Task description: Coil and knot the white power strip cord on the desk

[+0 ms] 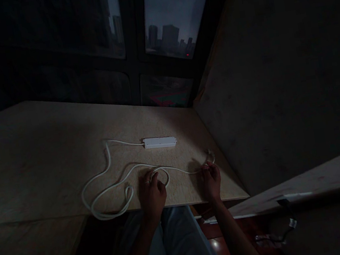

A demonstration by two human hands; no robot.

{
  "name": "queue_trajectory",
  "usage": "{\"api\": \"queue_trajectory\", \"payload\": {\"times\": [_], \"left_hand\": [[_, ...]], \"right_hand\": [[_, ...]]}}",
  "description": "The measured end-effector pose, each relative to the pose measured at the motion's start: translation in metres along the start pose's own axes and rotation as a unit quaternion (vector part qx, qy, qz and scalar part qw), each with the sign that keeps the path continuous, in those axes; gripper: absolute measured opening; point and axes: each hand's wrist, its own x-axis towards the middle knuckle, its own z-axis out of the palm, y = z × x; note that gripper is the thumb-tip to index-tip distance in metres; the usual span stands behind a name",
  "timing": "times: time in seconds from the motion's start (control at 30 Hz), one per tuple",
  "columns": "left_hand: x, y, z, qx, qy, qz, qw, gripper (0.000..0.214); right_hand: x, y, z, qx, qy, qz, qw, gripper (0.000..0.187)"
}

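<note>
A white power strip [160, 142] lies on a pale stone-look table [40, 155]. Its long white cable [102, 188] runs left, loops near the front edge and comes back to the right. My left hand [151, 194] rests on the table with its fingers closed round a small loop of that cable. My right hand [211, 179] pinches the cable close to its plug end [210, 154], near the table's right edge.
The room is very dim. Dark windows [170, 21] with a city skyline stand behind the table. A wall [279, 85] closes the right side. A lower ledge [324, 177] sits at right. My legs in light trousers [181, 245] are below the table edge.
</note>
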Motion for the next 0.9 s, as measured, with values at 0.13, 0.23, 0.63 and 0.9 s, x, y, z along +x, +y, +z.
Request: {"api": "queue_trajectory", "payload": {"times": [0.13, 0.23, 0.63, 0.9], "left_hand": [[-0.0007, -0.0013, 0.0037, 0.013, 0.010, -0.001, 1.000, 0.032], [-0.0015, -0.0019, 0.0048, 0.025, 0.008, -0.003, 1.000, 0.033], [-0.0069, -0.0056, 0.0022, 0.073, -0.008, 0.040, 0.996, 0.025], [-0.0062, -0.0030, 0.0020, 0.084, -0.006, 0.035, 0.996, 0.028]], "right_hand": [[0.0012, 0.0030, -0.0012, 0.040, -0.013, 0.027, 0.999, 0.044], [0.0003, 0.0023, -0.0007, 0.058, -0.017, 0.041, 0.997, 0.046], [-0.0044, -0.0045, -0.0027, 0.098, -0.060, 0.078, 0.990, 0.044], [-0.0012, 0.0013, -0.0041, 0.078, -0.052, 0.051, 0.994, 0.042]]}}
